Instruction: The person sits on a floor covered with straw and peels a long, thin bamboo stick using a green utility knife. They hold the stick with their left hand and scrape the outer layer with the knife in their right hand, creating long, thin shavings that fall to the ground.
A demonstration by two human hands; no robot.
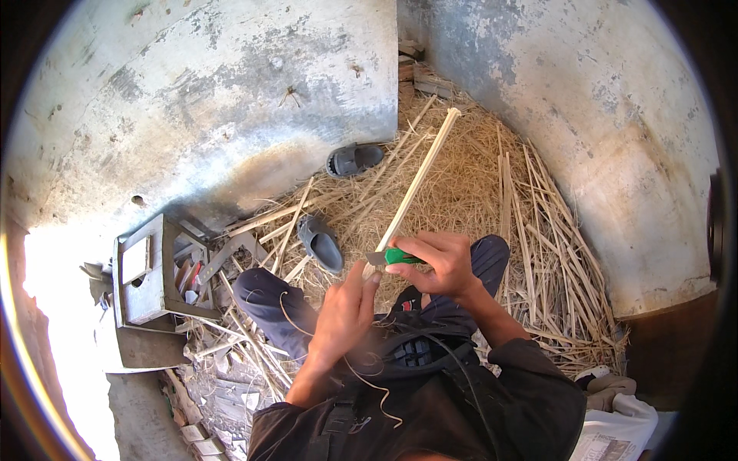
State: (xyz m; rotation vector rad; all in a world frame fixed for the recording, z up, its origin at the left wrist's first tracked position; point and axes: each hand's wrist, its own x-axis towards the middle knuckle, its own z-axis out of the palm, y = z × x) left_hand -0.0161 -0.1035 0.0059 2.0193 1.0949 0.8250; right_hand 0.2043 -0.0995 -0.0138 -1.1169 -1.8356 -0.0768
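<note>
My left hand [344, 313] is closed around the lower end of a long, pale bamboo strip [421, 177], which slants up and away to the right. In my right hand [442, 269] is a knife [401, 256] with a green handle. Its short, flat blade lies across the strip, just beyond my left fingers. The strip's lowest end is hidden in my left hand. A thin, curly shaving [385, 401] dangles over my dark clothing below the left hand.
Fine shavings [469, 184] cover the ground ahead. Long split strips [565, 284] pile up at the right. Two grey clogs [321, 244] lie ahead, left of the strip. A wooden box [154, 269] stands at the left. Pale, worn walls [254, 84] close in the far side.
</note>
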